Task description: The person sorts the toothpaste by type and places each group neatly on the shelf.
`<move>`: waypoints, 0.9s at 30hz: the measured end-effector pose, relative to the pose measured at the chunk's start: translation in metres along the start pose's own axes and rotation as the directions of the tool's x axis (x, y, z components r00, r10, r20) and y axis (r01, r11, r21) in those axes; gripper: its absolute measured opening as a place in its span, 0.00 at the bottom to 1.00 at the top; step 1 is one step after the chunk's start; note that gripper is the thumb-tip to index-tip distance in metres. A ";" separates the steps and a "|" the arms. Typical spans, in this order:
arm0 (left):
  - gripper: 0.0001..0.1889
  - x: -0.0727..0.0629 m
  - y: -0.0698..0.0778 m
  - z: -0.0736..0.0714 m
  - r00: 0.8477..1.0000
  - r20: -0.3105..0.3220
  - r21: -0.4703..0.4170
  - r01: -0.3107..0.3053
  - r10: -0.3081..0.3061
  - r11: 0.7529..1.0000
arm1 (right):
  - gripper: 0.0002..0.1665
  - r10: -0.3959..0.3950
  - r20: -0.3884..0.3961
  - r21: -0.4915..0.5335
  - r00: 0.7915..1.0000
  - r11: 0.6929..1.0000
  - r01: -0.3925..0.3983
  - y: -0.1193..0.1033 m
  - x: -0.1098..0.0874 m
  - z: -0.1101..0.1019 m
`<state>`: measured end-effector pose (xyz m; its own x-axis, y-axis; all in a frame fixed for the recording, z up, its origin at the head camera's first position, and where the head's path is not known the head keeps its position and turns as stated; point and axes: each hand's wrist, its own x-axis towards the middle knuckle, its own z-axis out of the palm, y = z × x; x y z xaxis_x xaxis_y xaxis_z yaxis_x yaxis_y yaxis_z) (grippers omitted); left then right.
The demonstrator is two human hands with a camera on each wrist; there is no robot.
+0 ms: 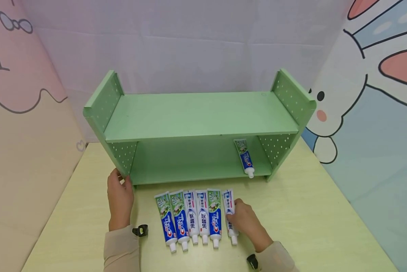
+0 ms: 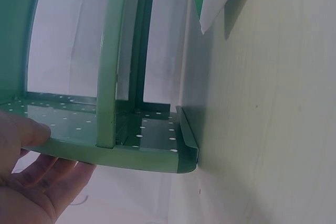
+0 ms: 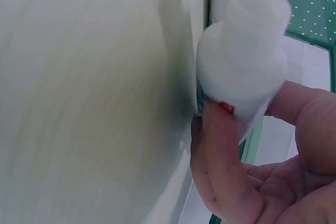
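My left hand (image 1: 120,200) grips the front edge of the left side panel of a green two-tier shelf (image 1: 200,115), thumb (image 2: 34,132) on one face and fingers on the other. At the right end of a row of tubes, my right hand (image 1: 247,220) pinches a white toothpaste tube (image 1: 228,202) by its sides. Its white cap (image 3: 257,14) points towards the right wrist camera. Left of it lie two more white toothpaste tubes (image 1: 191,211) and three blue-green Crest toothpaste tubes (image 1: 214,211), caps towards me. Another Crest tube (image 1: 245,156) lies on the lower tier, towards its right side.
The shelf stands on a pale yellow wooden table (image 1: 325,215), with the row of tubes in front. Behind it hangs a pale cloth backdrop (image 1: 196,56). Cartoon-printed panels flank the table, with a rabbit (image 1: 336,105) on the right one.
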<state>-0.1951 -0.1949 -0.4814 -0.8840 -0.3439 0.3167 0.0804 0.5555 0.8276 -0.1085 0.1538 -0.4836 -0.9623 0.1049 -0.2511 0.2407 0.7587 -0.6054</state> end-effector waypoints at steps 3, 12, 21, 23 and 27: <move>0.21 0.000 0.000 0.000 1.000 -0.006 0.000 -0.007 0.007 1.000 | 0.28 0.001 -0.002 0.005 1.000 1.000 -0.001 0.001 0.000 -0.002; 0.21 0.000 -0.002 0.002 1.000 -0.018 0.009 -0.024 0.025 1.000 | 0.31 0.024 0.012 0.038 1.000 0.999 -0.024 0.001 -0.001 -0.010; 0.21 -0.001 -0.002 0.001 1.000 -0.008 0.012 -0.020 0.020 1.000 | 0.32 0.008 0.015 0.061 1.000 0.998 -0.009 -0.008 -0.011 -0.026; 0.21 -0.001 -0.002 0.001 1.000 -0.004 0.011 -0.016 0.016 1.000 | 0.32 0.002 0.015 0.070 1.000 0.998 -0.003 -0.010 -0.012 -0.030; 0.21 -0.001 -0.002 0.001 1.000 0.002 0.008 -0.007 0.007 1.000 | 0.32 0.004 0.015 0.086 1.000 0.996 -0.005 -0.014 -0.014 -0.037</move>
<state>-0.1950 -0.1955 -0.4835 -0.8846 -0.3383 0.3211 0.0826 0.5640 0.8217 -0.1028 0.1657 -0.4431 -0.9594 0.0980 -0.2645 0.2553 0.7003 -0.6667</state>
